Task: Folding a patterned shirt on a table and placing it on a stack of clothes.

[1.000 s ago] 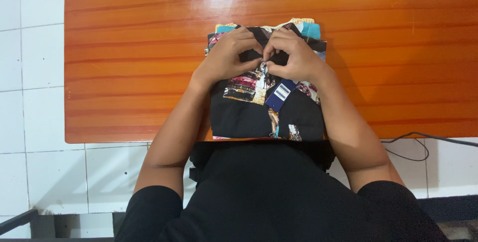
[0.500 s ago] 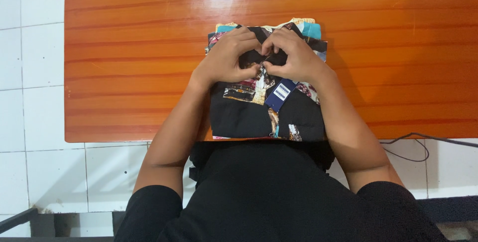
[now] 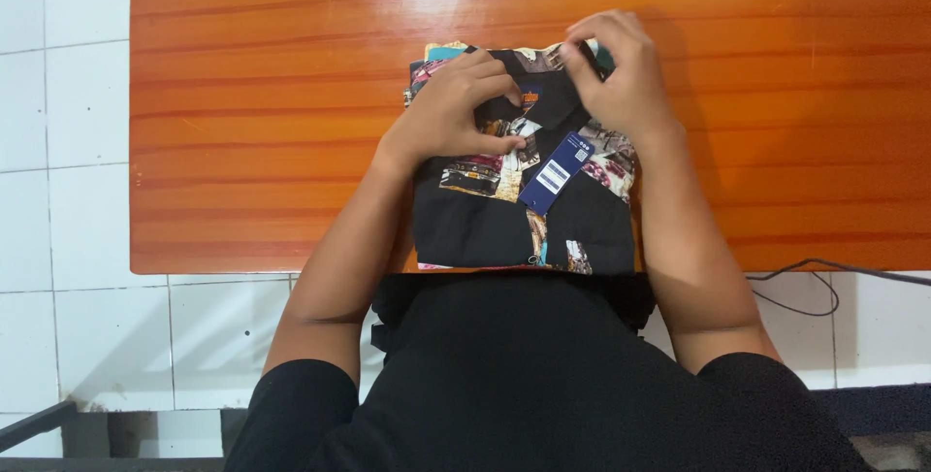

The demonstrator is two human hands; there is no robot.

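1. Person's torso in black, nearest the camera, with both bare forearms reaching forward over the near edge of the table (image 3: 242,94)
2. Shirt (image 3: 485,225): folded, black with colourful printed panels, lying flat at the near edge of the table, directly under and between both hands; it sits on top of other folded cloth, of which only teal and cream edges show at the far side
3. Tag (image 3: 556,174): blue, hanging card, lying tilted on the shirt's front, just below the right hand and just right of the left thumb; neither hand touches it
4. Left hand (image 3: 448,113): palm down on the shirt's upper left part, fingers curled and pressing the cloth near the collar, thumb stretched toward the middle; whether it pinches cloth cannot be told
5. Right hand (image 3: 621,79): at the shirt's far right corner, fingers bent and closed on the collar edge, fingertips over the pile's far rim
6. Table: glossy orange-brown wood with lengthwise grain and a bright glare patch at the far middle
7. Floor (image 3: 58,191): white tiles, left and near; a dark cable (image 3: 824,283) runs across them at the right, below the table edge
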